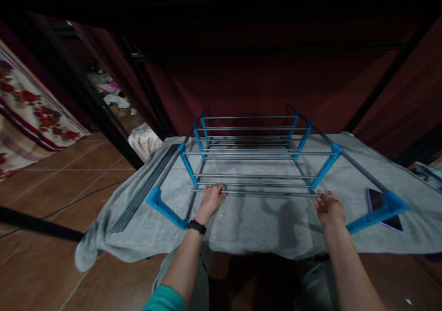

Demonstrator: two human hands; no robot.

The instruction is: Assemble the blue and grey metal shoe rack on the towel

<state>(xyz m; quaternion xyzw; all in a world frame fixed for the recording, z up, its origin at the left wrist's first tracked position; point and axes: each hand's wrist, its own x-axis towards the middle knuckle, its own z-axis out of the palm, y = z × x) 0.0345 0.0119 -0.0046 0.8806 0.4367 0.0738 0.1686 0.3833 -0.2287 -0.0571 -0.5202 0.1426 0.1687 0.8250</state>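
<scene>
A grey metal rod [265,193] runs level between my two hands, inside the near part of a rack. My left hand [211,199], with a black band at the wrist, grips the rod close to its left end. Near the right end, my right hand [329,207] has its fingers closed around the same rod. The rack frame has grey tubes and blue plastic brackets, among them a near left bracket [167,209] and a near right bracket [378,212]. Several crossbars [255,176] span the rack beyond my hands.
A bundle of loose grey rods [147,189] lies left of the rack on a grey cloth [248,228]. A phone [385,209] lies partly behind the near right bracket. Dark red curtains [262,85] and black posts [86,90] stand around. A cable [83,193] crosses the tiled floor.
</scene>
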